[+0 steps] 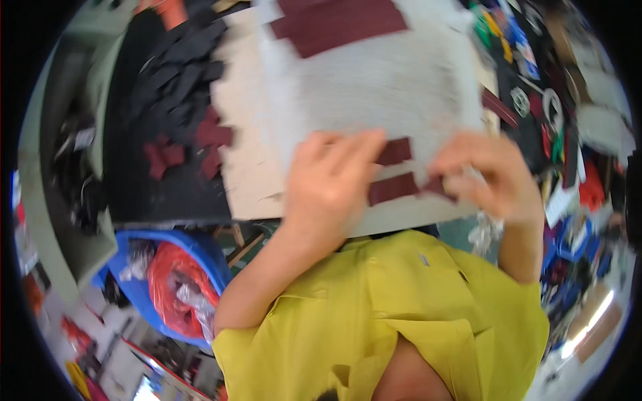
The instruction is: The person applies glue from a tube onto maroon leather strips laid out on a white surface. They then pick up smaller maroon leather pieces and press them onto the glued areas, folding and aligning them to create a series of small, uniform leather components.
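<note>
On a whitish work board (374, 87), two small dark maroon pieces, the upper piece (396, 151) and the lower piece (393, 189), lie one nearer me than the other. My left hand (333, 184) rests over their left ends with its fingers stretched out, hiding part of them. To the right, my right hand (491, 175) pinches another small maroon piece (440, 188), which is tilted and sits close to the right end of the lower one. Both hands are blurred. A larger maroon sheet (341, 27) lies at the far edge of the board.
Left of the board, black pieces (184, 73) and maroon scraps (212, 137) lie on a black surface. A blue tub (224, 250) with a red plastic bag (175, 284) stands below. At right are a maroon strip (499, 107), white rings (520, 101) and mixed clutter.
</note>
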`<action>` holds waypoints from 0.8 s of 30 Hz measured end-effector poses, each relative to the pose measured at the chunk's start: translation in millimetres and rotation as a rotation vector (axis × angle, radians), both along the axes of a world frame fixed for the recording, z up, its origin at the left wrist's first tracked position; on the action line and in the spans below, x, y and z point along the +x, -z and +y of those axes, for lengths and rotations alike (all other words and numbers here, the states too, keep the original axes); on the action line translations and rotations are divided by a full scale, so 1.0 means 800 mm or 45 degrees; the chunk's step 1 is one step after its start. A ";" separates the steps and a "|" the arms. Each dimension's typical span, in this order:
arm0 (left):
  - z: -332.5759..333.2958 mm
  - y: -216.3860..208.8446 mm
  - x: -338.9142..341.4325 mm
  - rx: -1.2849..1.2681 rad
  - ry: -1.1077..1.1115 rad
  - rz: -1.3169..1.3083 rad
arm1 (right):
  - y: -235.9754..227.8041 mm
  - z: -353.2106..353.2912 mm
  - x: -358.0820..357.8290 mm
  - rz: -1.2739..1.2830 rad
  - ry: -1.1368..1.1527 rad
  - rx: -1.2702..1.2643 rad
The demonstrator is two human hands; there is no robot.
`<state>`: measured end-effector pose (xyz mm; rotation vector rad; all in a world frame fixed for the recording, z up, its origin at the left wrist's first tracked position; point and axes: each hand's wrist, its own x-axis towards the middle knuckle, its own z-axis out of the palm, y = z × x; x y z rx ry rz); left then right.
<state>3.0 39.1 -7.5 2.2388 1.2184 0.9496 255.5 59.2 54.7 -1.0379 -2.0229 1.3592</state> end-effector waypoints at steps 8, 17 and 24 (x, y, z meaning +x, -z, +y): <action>-0.007 -0.010 -0.047 -0.239 -0.290 -0.549 | 0.052 -0.052 -0.071 -0.589 -0.004 0.696; -0.005 0.033 -0.230 0.172 -1.206 -0.084 | 0.095 0.098 -0.298 0.130 -0.185 0.947; 0.038 0.026 -0.252 0.216 -0.911 0.209 | 0.089 0.188 -0.296 -0.570 -0.155 1.128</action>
